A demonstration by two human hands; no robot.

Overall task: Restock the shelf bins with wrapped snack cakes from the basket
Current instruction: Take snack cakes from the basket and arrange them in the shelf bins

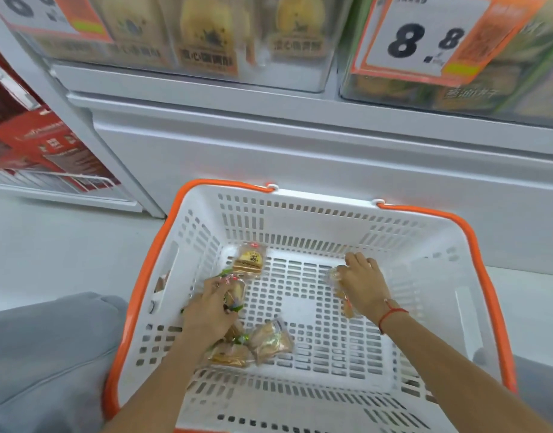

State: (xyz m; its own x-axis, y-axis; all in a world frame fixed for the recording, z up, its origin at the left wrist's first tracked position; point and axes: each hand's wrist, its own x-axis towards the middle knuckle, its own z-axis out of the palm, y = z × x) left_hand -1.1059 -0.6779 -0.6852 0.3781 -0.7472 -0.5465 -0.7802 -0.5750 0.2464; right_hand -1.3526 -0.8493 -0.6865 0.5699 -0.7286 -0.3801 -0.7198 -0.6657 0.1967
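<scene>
A white slotted basket [437,245] with orange handles stands on the floor below the shelf. Inside it my left hand [211,307] grips a bunch of wrapped snack cakes [236,292] with green-edged wrappers at the left side. My right hand [361,281] holds clear-wrapped snack cakes [347,303] near the back right of the basket floor. One cake [249,260] leans against the back wall. Two more cakes [270,340] lie near my left wrist. Clear shelf bins [206,35] above hold packed cakes.
A price card reading 8.8 [425,39] hangs on the right bin, another [47,10] on the left. Red boxes [41,145] sit on a low wire rack at left. My grey-trousered knee [50,354] is beside the basket. The white cabinet front [300,151] stands behind it.
</scene>
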